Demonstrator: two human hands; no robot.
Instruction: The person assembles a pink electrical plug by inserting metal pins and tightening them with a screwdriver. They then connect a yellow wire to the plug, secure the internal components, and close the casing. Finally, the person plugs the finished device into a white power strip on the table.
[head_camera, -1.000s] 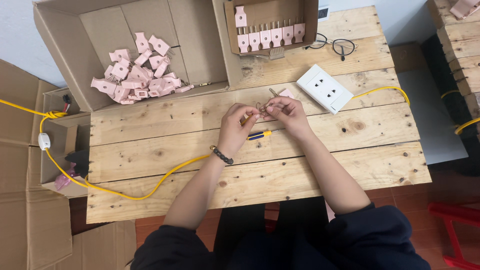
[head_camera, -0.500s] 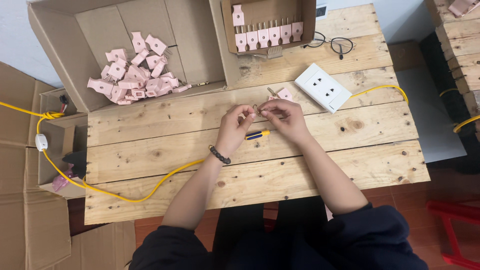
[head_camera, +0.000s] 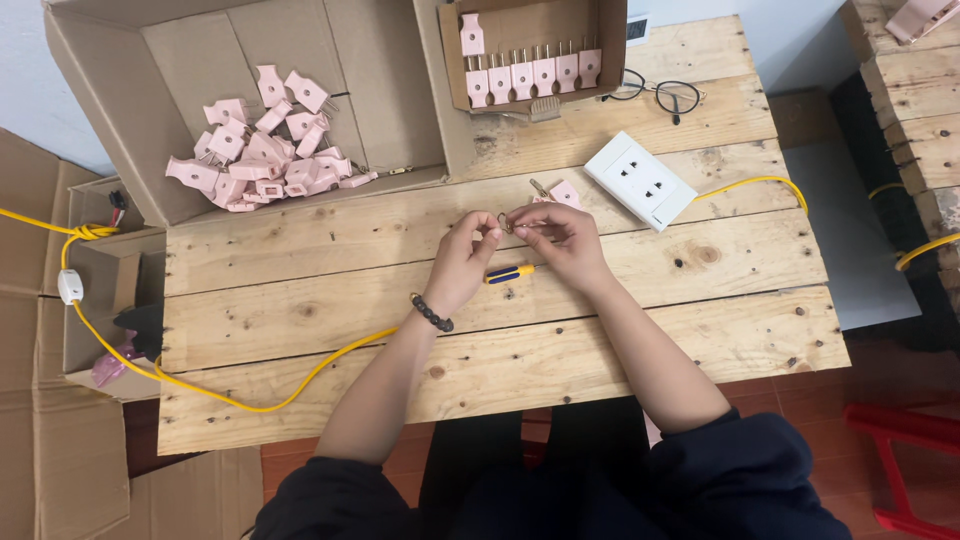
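Both hands meet over the middle of the wooden table (head_camera: 300, 330): left hand (head_camera: 462, 262) and right hand (head_camera: 562, 238) each pinch a small metal piece (head_camera: 507, 224) with fingertips together, so neither is nearer. It sits between them, too tiny to judge its axis. A screwdriver (head_camera: 510, 272) lies just near-side, pointing left-right. Versus half a second ago, basically nothing has moved.

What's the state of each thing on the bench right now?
left hand: pinching a small metal part
right hand: pinching the same part
screwdriver: lying flat on the table, under the hands
large cardboard box: open, pile of pink plugs inside
small box: open, plugs in a row
eyeglasses: folded open, lying on table
white socket plate: face up, yellow cable attached
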